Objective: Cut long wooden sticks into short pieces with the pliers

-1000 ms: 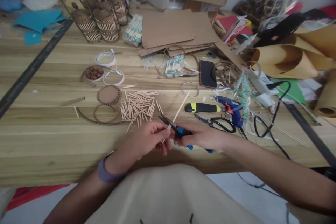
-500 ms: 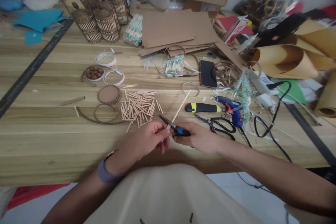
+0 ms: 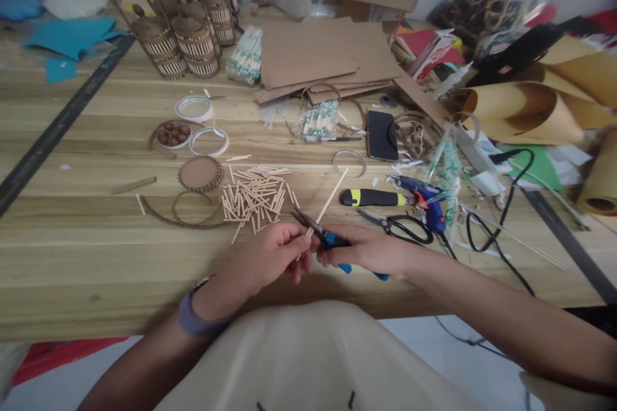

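Observation:
My left hand [image 3: 267, 260] pinches the near end of a long thin wooden stick [image 3: 331, 196] that slants up and to the right over the table. My right hand [image 3: 371, 250] grips blue-handled cutting pliers [image 3: 322, 234], whose dark jaws sit around the stick right beside my left fingertips. Just beyond both hands lies a heap of several short cut stick pieces [image 3: 255, 196]. A round cardboard disc [image 3: 200, 173] and a thin curved cardboard strip [image 3: 178, 215] lie to the left of the heap.
Right of my hands lie black scissors [image 3: 400, 226], a yellow-and-black utility knife [image 3: 373, 197] and a blue glue gun [image 3: 427, 199] with its black cable. A phone [image 3: 380, 135], tape rolls [image 3: 193, 108], cardboard sheets [image 3: 318, 54] and stick-built lanterns [image 3: 178, 38] fill the far side of the wooden table [image 3: 96, 270].
The pliers' blue handles closed half a second ago and have spread apart again under my right hand. Both hands stay in the same place on the stick.

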Demonstrator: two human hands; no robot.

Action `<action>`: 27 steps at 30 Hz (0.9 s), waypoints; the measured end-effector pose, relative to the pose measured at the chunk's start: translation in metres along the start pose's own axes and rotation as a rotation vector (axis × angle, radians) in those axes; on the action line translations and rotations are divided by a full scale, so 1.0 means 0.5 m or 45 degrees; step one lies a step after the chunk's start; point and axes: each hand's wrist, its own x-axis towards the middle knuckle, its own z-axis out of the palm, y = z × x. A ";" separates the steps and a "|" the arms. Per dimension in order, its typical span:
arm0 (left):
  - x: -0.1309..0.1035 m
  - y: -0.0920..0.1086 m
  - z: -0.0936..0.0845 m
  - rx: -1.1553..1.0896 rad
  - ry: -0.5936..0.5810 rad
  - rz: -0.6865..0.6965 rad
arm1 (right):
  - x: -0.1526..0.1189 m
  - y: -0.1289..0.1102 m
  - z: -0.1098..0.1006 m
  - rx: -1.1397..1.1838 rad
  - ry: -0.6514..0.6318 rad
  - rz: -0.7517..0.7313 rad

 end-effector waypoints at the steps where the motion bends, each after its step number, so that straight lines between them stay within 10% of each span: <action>1: 0.000 0.001 0.000 0.012 0.009 0.003 | 0.002 0.002 0.001 0.034 -0.018 0.018; 27: -0.009 0.003 -0.005 0.322 0.122 0.063 | 0.012 0.003 0.010 0.119 -0.009 -0.021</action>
